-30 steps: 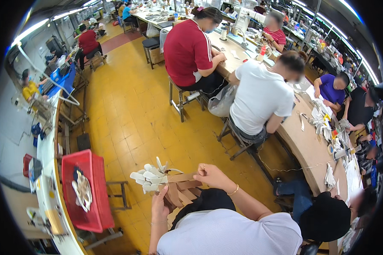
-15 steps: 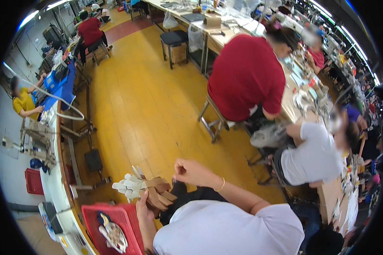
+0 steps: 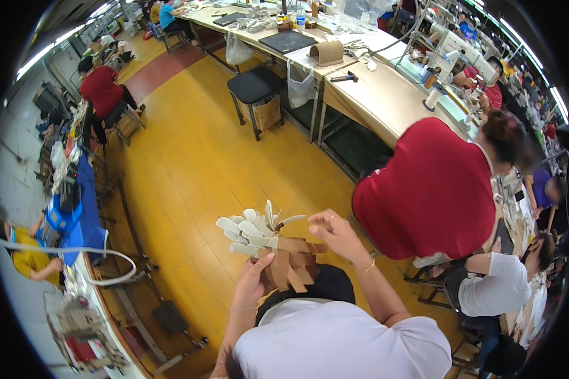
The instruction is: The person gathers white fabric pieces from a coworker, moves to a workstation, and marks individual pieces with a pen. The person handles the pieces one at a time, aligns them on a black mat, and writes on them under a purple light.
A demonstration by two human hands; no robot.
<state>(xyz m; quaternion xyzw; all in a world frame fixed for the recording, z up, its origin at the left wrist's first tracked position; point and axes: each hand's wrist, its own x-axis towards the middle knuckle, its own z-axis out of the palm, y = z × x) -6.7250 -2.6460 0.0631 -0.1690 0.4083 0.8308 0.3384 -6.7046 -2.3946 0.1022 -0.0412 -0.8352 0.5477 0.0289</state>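
Head view, the only one supplied: left hand (image 3: 254,282) is closed around the lower part of a fanned bundle of flat pieces (image 3: 269,246), gripping it from below at chest height in front of the person's white shirt (image 3: 341,344). The bundle consists of tan strips (image 3: 289,262) at the gripped end and pale rounded tips (image 3: 246,228) that spread up and to the left of the left hand. Right hand (image 3: 338,232) is just to the right of the bundle, fingers curled and partly spread, with thumb and forefinger pinched close together near the tip of one pale piece; whether they actually clamp it cannot be told. A thin bracelet (image 3: 365,268) sits on the right wrist. Beyond both hands lies a yellow floor (image 3: 196,164). To the right of the right hand, a seated person in a red shirt (image 3: 433,189) faces a long tabletop (image 3: 385,101). Farther ahead of the hands stands a black stool (image 3: 256,85) beside that tabletop, and a tan curved form (image 3: 325,53) rests on the tabletop. To the left of the left hand, well apart, a blue bin (image 3: 76,215) stands by a workstation, with a white hose (image 3: 101,252) looping nearby.
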